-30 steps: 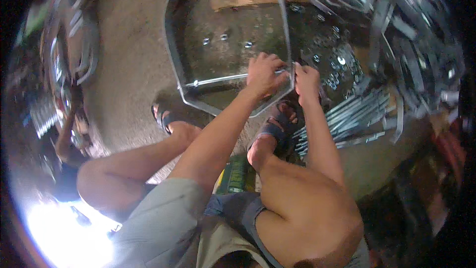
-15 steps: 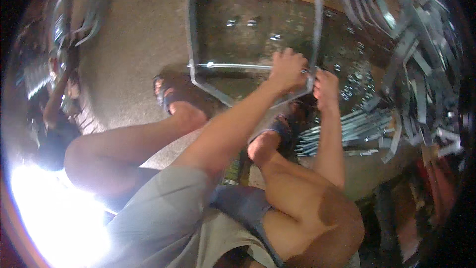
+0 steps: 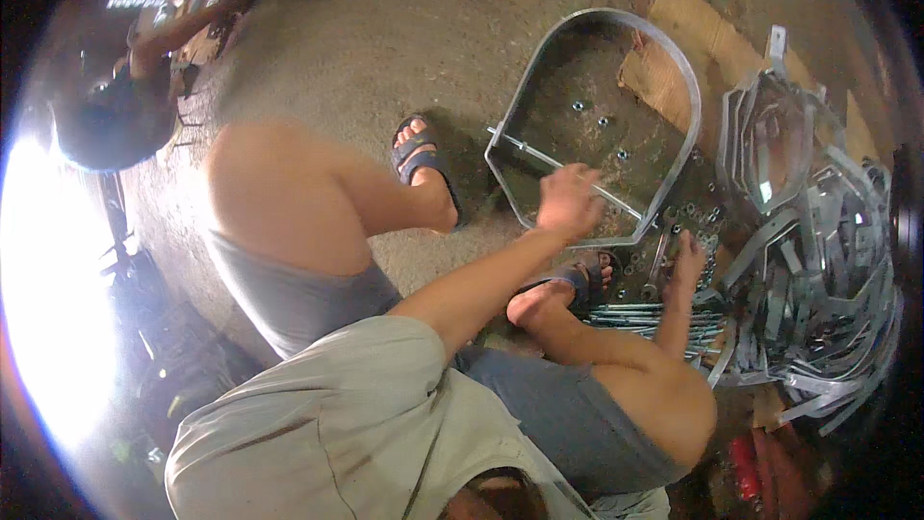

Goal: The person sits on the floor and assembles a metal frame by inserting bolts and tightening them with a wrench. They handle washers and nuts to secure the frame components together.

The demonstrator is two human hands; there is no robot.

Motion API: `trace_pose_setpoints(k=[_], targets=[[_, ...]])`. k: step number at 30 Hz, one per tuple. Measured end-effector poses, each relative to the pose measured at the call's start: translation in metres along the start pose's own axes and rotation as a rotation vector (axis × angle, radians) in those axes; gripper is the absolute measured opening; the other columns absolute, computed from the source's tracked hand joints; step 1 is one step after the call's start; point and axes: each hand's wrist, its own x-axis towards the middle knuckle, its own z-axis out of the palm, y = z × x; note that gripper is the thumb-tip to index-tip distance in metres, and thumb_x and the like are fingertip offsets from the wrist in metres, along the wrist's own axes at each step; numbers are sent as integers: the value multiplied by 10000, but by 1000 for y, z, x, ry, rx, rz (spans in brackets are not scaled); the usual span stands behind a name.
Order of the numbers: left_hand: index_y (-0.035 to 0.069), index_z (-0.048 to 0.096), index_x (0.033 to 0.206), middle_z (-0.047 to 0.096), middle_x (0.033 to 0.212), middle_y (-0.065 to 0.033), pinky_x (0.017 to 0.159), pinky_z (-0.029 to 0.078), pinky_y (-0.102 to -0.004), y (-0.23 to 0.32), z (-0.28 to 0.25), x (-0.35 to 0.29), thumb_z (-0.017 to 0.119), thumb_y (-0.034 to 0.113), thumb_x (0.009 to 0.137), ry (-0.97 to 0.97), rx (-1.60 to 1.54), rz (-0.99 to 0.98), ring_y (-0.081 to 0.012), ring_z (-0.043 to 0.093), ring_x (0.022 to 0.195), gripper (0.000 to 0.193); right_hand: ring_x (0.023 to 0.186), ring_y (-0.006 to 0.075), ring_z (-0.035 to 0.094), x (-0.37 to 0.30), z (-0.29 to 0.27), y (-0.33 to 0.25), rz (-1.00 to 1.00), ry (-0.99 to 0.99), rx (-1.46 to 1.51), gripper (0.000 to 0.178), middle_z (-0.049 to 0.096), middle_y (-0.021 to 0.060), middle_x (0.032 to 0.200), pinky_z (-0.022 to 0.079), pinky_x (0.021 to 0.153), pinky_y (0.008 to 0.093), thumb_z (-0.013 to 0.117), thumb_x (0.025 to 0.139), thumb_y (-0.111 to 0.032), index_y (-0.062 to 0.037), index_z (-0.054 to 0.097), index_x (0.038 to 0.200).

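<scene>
A looped flat-metal bracket point(image 3: 695, 101), rounded at its far end and angled at its near end, lies on the floor. A thin metal rod point(image 3: 619, 202) crosses its near part, with a small nut point(image 3: 523, 145) on it near the left end. My left hand point(image 3: 570, 204) is over the rod, inside the bracket; motion smears its fingers, so its grip is unclear. My right hand point(image 3: 687, 260) is bent just right of the bracket, its fingers pinched together beside small nuts. What they hold cannot be made out. A wrench point(image 3: 656, 265) lies close to that hand.
Several threaded rods point(image 3: 635, 320) lie beside my right foot. To the right is a heap of flat metal strips and brackets point(image 3: 818, 279). Loose nuts point(image 3: 623, 155) dot the floor inside the bracket. Cardboard point(image 3: 693, 34) lies behind it. Another person's arm point(image 3: 183, 39) shows at upper left.
The view has turned, so the scene sits lower and farther right. My left hand has moved away from the rod's right end toward its middle. My right hand has drawn off the bracket's side.
</scene>
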Motion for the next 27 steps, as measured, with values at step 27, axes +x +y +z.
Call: trace_pose_setpoints(k=[27], targets=[[160,566,1232,565,1231,-140,968,447,-489,-127,-65,35,714,306,784,200,66,-570,-342,547,1136,494,772,169,577,-140,-29,-298,-743,-400,-673,385,605,90,848,476,729,325,670,919,-260,-29,588,1215]])
